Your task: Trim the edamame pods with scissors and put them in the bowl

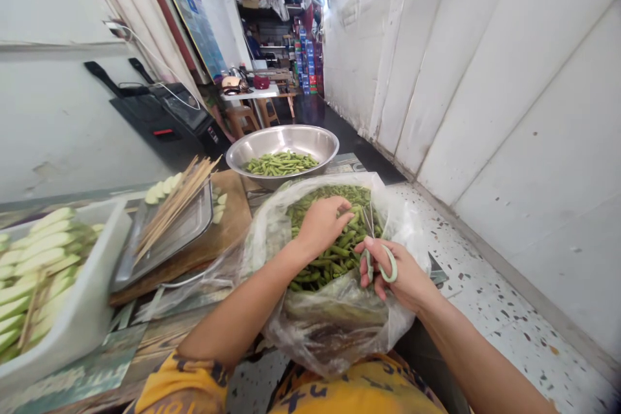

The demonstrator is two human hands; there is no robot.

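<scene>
A clear plastic bag (407, 220) stands open in front of me, full of green soybean pods (334, 255). Over the pods hovers my left hand (320, 223), its fingers curled and thumb drawn in toward them. Whatever sits between those fingertips, if anything, is too small to make out. In my right hand (395, 278), at the bag's right side, are scissors (389, 265) with pale green handle loops. Their thin blades point up and away over the pods, slightly parted, just right of my left fingertips.
Behind the bag, a steel basin (310, 136) holds more pods. To the left lie a metal tray (194, 233) with wooden skewers (169, 207), a wooden board (235, 197), and a white tub (92, 291) of sliced pale green vegetable. A wall (466, 77) runs along the right.
</scene>
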